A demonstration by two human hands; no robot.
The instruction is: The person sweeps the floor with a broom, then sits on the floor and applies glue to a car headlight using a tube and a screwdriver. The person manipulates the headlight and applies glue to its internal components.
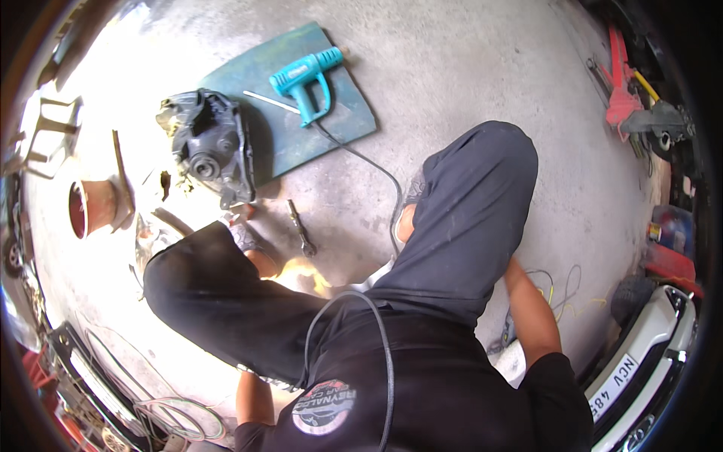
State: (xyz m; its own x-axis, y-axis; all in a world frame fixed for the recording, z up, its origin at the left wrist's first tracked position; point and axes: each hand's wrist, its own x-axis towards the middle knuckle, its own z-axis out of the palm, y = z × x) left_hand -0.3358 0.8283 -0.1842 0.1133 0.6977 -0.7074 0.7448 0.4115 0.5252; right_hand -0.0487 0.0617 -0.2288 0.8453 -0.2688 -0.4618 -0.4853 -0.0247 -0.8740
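Observation:
My left forearm (254,398) drops beside my left thigh, with a band at the wrist. My left hand is hidden by the leg. On the other side, my right forearm (532,310) passes behind my right thigh, which hides that hand too. Ahead of my legs a dark green board (343,129) lies on the floor. A teal heat gun (305,79) rests on it, beside a thin pale rod (271,102). A black headlight housing (211,154) sits over the board's left edge. Between my feet lies a ratchet-like metal tool (300,226).
The heat gun's black cord (376,167) runs toward my right foot. A reddish pot (94,209) and a wooden stool (51,128) stand left. Hoses (177,414) coil lower left. At right are a red jack (621,94), thin wires (561,294) and a white car bumper (651,331).

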